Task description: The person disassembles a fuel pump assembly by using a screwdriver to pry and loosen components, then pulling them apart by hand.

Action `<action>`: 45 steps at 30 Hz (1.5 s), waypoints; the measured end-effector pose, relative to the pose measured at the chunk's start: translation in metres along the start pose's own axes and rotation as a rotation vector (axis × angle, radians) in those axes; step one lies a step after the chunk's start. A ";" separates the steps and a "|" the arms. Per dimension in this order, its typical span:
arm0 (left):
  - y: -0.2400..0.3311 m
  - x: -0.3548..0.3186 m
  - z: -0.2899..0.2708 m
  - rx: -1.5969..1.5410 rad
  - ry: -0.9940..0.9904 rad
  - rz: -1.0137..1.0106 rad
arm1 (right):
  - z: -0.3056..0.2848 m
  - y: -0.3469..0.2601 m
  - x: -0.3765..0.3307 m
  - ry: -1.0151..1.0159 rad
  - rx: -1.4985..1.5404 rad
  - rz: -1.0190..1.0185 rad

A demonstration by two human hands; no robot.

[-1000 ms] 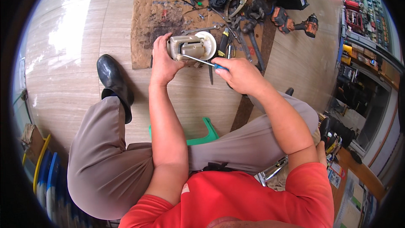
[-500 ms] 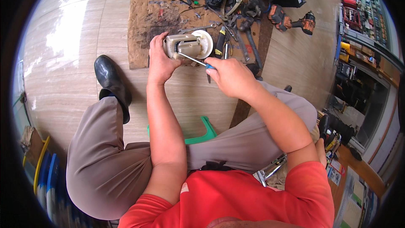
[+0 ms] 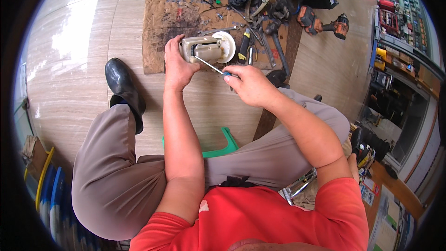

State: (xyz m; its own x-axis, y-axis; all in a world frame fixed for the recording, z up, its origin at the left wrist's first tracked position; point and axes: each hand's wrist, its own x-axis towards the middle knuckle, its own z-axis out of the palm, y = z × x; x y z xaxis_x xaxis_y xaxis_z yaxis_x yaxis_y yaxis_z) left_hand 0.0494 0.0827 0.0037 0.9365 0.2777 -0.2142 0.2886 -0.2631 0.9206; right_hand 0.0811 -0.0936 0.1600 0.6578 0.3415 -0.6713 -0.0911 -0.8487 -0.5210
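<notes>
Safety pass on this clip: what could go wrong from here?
1. The tip of the screwdriver is close to the left hand; a slip could jab it.
2. The left hand alone grips the beige housing, so it might twist if the right hand pushes hard.
3. The black-and-yellow tool lies just beyond the right hand and could get knocked.

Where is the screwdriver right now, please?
In the head view, just above the middle, the screwdriver is in the right hand, its tip at the beige plastic part held by the left hand.
</notes>
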 end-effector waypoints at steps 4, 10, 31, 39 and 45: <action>0.002 0.000 0.002 -0.011 0.007 -0.013 | 0.001 -0.001 0.000 -0.020 0.056 0.047; -0.005 -0.001 0.007 -0.063 0.049 -0.067 | 0.007 -0.004 0.003 -0.062 0.282 0.194; 0.006 -0.001 -0.001 -0.007 -0.031 -0.016 | -0.030 -0.020 -0.006 -0.043 -0.285 -0.051; 0.034 -0.006 0.008 0.107 -0.061 -0.022 | -0.039 -0.027 -0.022 0.000 -0.429 -0.041; 0.041 -0.009 0.013 0.130 -0.038 -0.109 | -0.024 -0.026 -0.032 0.072 -0.548 -0.028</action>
State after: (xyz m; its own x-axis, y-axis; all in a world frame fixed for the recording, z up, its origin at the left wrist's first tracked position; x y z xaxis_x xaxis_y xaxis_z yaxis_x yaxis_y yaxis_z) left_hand 0.0554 0.0577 0.0389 0.9044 0.2770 -0.3246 0.4098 -0.3515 0.8417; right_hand 0.0799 -0.0920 0.2078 0.7058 0.3545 -0.6133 0.3167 -0.9323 -0.1744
